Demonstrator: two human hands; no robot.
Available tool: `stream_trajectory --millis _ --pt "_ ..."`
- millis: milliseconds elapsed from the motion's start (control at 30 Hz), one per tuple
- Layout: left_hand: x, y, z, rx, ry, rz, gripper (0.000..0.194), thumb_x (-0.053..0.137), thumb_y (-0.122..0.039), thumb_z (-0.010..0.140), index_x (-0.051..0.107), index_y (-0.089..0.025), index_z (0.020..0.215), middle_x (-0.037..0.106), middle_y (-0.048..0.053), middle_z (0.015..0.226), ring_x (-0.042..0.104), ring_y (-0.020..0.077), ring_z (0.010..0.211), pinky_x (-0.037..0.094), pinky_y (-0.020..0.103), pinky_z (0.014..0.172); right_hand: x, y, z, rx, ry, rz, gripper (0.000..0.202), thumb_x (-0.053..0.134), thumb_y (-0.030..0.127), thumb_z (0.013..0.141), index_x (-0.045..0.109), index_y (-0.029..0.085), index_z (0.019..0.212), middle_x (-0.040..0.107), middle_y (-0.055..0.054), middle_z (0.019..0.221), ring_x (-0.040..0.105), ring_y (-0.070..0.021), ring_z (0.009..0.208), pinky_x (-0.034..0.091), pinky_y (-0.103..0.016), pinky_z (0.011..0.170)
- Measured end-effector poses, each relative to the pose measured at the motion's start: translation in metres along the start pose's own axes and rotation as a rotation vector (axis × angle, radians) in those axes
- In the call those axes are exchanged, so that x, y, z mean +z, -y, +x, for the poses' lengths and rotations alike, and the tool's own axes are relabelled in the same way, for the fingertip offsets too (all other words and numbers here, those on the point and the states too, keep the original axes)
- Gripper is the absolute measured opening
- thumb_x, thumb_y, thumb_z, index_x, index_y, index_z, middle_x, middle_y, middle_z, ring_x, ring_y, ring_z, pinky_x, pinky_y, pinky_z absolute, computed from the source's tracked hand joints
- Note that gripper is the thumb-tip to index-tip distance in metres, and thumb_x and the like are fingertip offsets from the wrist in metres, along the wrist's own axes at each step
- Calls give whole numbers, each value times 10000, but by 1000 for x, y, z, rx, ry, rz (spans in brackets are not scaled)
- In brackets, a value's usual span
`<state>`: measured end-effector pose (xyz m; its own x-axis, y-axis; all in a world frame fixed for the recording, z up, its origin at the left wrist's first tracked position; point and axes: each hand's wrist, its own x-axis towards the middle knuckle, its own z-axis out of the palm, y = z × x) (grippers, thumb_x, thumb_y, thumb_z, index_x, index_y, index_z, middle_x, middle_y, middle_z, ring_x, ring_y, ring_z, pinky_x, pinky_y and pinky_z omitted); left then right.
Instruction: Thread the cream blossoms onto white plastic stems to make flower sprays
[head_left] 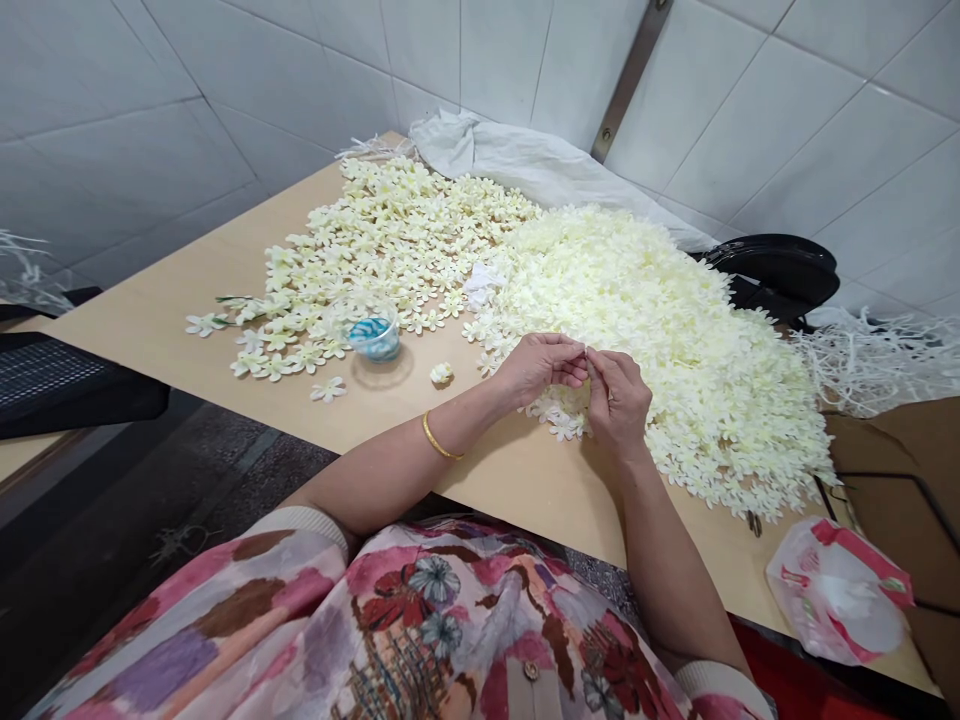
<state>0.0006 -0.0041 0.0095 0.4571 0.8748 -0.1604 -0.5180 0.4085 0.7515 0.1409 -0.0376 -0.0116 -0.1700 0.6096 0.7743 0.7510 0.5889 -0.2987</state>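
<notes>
Flowers (pixel 637 280) heap beyond left hand (pixel 538 370) and right hand (pixel 622 398), nearer the right; both pinch, on what I can't tell.

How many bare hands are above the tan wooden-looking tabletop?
2: the left hand and right hand, fingertips close together at the near side of the large pale-yellow flower heap.
</notes>
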Motion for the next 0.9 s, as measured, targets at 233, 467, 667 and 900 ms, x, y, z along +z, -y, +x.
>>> stream_trajectory --millis 233,467,667,900 --pt "0 0 0 -12 -1 -5 71 630 -76 752 591 -60 695 617 35 540 592 81 483 489 192 532 0 -1 -1 -13 -10 -7 306 476 119 836 644 218 1073 655 -64 893 612 -180 867 523 -345 767" --pt "2 0 -1 -32 -38 -2 82 586 -21 761 583 -63 691 616 31 530 583 74 457 483 184 519 0 -1 -1 -37 -4 -32 317 473 117 835 638 220 1085 655 -67 887 610 -188 868 517 -352 775" --pt "1 0 0 -27 -12 -8 118 547 -51 800 583 -56 689 606 32 524 577 72 458 480 174 505 0 -1 -1 -63 -10 -55 317 477 127 838 634 225 1095 654 -69 895 611 -188 859 516 -355 776" --pt "1 1 1 -32 -16 -4 109 533 -25 794 583 -55 702 609 32 522 579 70 455 483 171 508 0 -1 -1 -48 -5 -45 331 471 110 836 630 228 1102 652 -67 888 607 -188 859 516 -353 772"
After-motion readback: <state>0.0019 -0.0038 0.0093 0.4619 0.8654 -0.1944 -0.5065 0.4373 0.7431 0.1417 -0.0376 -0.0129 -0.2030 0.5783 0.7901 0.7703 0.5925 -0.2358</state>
